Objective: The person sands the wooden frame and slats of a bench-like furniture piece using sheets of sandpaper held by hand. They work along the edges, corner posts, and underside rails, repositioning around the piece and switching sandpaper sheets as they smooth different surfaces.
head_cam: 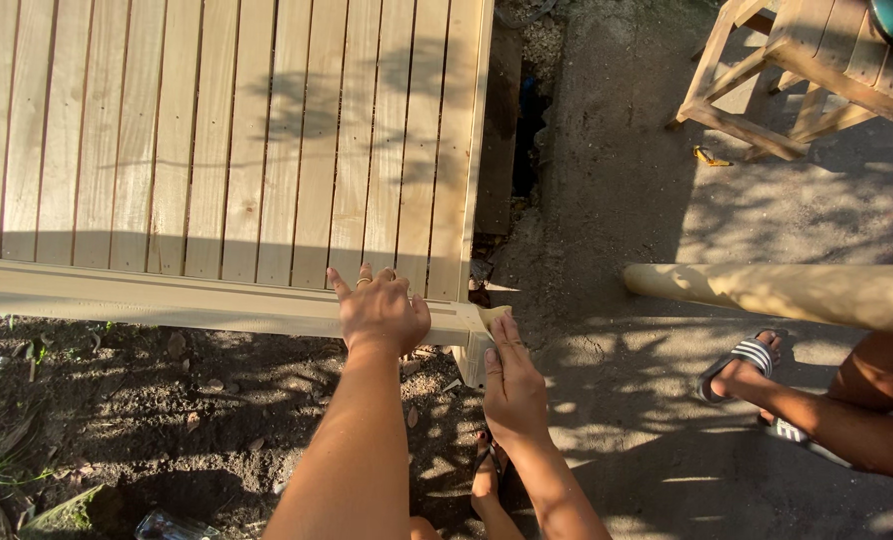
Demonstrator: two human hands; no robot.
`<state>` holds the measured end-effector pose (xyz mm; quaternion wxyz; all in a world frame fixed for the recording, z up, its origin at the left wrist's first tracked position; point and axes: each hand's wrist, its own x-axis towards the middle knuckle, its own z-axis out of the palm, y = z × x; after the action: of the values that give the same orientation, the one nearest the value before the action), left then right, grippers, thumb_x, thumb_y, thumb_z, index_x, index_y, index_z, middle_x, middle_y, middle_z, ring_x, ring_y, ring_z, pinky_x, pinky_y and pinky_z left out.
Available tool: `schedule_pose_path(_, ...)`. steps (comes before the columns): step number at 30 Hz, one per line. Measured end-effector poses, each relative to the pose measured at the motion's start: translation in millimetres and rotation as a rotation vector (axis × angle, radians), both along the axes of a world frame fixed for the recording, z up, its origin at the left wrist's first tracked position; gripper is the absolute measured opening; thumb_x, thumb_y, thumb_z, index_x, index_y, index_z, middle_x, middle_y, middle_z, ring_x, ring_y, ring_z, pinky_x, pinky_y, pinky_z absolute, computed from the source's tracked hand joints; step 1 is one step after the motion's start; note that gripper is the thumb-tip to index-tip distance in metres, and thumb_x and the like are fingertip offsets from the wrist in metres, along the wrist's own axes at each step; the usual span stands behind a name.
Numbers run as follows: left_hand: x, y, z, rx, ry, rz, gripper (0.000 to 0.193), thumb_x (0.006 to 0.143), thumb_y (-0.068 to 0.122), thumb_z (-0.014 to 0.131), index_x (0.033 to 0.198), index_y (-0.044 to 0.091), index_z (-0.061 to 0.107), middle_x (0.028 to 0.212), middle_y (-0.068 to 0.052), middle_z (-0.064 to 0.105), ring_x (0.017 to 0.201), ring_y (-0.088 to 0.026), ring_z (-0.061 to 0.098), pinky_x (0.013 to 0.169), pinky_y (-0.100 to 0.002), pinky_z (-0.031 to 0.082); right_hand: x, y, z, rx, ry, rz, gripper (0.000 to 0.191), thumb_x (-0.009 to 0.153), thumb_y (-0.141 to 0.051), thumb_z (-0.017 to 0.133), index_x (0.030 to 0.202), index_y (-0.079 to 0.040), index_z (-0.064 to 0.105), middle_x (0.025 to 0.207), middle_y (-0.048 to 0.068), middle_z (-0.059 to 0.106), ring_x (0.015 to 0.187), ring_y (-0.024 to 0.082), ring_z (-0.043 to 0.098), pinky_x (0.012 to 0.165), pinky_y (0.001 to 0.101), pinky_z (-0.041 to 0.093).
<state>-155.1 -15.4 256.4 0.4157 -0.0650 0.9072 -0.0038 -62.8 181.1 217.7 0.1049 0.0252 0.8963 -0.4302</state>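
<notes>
To my right I noted a pale round wooden pole [797, 293] lying level above the ground, with another person's sandalled foot [745, 362] just below it. A slatted wooden stool [802, 75] stood well beyond on the packed dirt [617, 180], a yellow scrap [710, 157] near its leg.
</notes>
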Motion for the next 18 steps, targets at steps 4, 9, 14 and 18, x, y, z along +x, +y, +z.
schedule_pose_path(4, 1, 1, 1, 0.006, -0.024, 0.026, 0.055, 0.102, 0.039, 0.028, 0.146, 0.019, 0.052, 0.159, -0.006, 0.042, 0.156, -0.028, 0.022, 0.123, -0.068, 0.0, -25, -9, -25, 0.035, -0.021, 0.071, 0.043, 0.108, -0.023, 0.044, 0.144, -0.002, 0.057, 0.152, 0.019, 0.053, 0.151, 0.039, 0.04, 0.118, 0.0435, 0.04)
schedule_pose_path(9, 1, 1, 5, 0.012, -0.011, 0.019, 0.054, 0.102, 0.04, 0.028, 0.143, 0.016, 0.055, 0.16, -0.007, 0.04, 0.155, -0.029, 0.022, 0.122, -0.067, 0.0, 18, -1, -18, 0.177, 0.264, 0.166, 0.048, 0.106, -0.019, 0.046, 0.148, 0.004, 0.05, 0.158, 0.027, 0.044, 0.149, 0.045, 0.035, 0.12, 0.0493, 0.036)
schedule_pose_path(14, 0, -1, 4, -0.005, -0.009, 0.015, 0.054, 0.101, 0.039, 0.029, 0.145, 0.018, 0.052, 0.158, -0.008, 0.043, 0.156, -0.028, 0.021, 0.122, -0.067, -0.001, 21, -12, -27, 0.357, 0.39, 0.221, 0.05, 0.104, -0.022, 0.052, 0.149, -0.002, 0.048, 0.158, 0.02, 0.044, 0.151, 0.043, 0.034, 0.122, 0.0516, 0.036)
schedule_pose_path(18, 2, -2, -1, 0.004, 0.0, 0.012, 0.056, 0.101, 0.042, 0.029, 0.147, 0.018, 0.05, 0.162, -0.007, 0.036, 0.154, -0.029, 0.021, 0.121, -0.068, -0.002, 10, -19, -38, 0.481, 0.358, 0.219, 0.05, 0.102, -0.023, 0.055, 0.149, -0.007, 0.05, 0.156, 0.011, 0.047, 0.15, 0.038, 0.035, 0.121, 0.055, 0.032)
